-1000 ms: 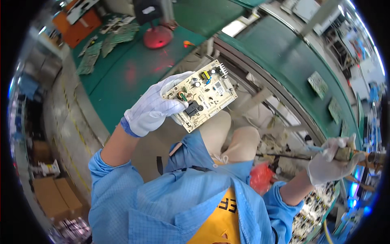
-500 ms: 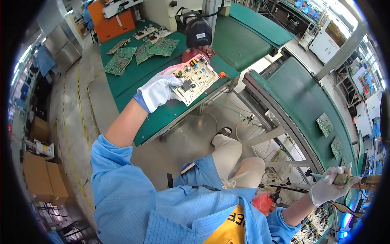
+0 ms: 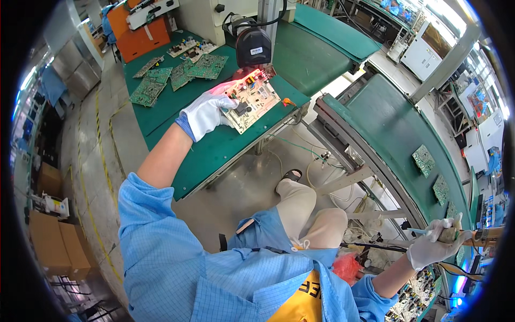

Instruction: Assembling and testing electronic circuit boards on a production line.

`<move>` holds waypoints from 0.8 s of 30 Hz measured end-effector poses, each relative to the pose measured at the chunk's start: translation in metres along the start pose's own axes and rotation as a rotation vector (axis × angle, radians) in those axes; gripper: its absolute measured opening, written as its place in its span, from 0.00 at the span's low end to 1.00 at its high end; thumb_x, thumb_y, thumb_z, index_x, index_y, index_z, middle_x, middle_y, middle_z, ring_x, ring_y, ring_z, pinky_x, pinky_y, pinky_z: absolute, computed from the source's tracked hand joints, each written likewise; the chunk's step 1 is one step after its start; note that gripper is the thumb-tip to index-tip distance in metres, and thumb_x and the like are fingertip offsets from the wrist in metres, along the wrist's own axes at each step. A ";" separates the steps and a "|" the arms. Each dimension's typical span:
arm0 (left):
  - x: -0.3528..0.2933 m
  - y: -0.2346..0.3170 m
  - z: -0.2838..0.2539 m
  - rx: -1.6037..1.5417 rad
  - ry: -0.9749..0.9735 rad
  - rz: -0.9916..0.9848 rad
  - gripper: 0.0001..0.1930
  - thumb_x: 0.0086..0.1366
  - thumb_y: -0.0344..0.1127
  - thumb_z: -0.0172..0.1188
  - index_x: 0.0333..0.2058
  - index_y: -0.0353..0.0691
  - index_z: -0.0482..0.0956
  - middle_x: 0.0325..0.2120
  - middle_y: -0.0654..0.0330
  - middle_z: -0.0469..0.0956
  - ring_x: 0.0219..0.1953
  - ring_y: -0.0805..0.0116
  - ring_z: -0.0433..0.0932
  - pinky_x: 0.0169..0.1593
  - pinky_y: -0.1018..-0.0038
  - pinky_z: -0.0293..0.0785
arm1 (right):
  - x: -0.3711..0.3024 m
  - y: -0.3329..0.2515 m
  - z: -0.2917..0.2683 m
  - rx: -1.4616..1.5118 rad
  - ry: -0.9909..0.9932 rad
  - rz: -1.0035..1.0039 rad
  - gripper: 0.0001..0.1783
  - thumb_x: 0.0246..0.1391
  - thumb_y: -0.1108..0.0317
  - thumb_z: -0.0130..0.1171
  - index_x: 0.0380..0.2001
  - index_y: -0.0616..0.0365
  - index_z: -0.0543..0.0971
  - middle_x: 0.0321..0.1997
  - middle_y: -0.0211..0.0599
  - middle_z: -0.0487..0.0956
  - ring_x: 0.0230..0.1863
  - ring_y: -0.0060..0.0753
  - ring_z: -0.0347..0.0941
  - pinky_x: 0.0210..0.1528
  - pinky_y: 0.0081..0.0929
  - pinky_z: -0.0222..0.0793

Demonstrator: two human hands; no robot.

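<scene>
Well, board over table, grey floor.

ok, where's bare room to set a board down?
Green table: the patch between left forearm and near edge, below the held board. Green conveyor: the stretch between its end by the table and the first board on it. Crowded: the table's far-left part, with overlapping green boards and cream boards beside the orange box.

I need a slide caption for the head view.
Left hand holding a board, partly lit red, near a black device.
</scene>
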State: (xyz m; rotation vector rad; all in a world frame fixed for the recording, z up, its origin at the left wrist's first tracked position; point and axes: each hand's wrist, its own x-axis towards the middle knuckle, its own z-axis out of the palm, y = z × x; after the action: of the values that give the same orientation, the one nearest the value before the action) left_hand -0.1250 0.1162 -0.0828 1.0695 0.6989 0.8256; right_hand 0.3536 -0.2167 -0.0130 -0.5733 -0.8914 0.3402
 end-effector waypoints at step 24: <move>0.013 0.004 -0.010 -0.505 -0.078 -0.104 0.19 0.63 0.24 0.51 0.54 0.27 0.69 0.49 0.44 0.76 0.52 0.50 0.77 0.55 0.55 0.75 | 0.004 0.006 0.004 -0.050 0.196 -0.015 0.33 0.67 0.49 0.44 0.47 0.77 0.74 0.28 0.51 0.77 0.12 0.23 0.54 0.17 0.15 0.54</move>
State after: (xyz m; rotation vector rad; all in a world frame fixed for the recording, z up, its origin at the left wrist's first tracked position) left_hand -0.1278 0.1326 -0.0839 0.6010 0.4418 0.8093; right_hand 0.3528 -0.2090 -0.0122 -0.6346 -0.7168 0.2440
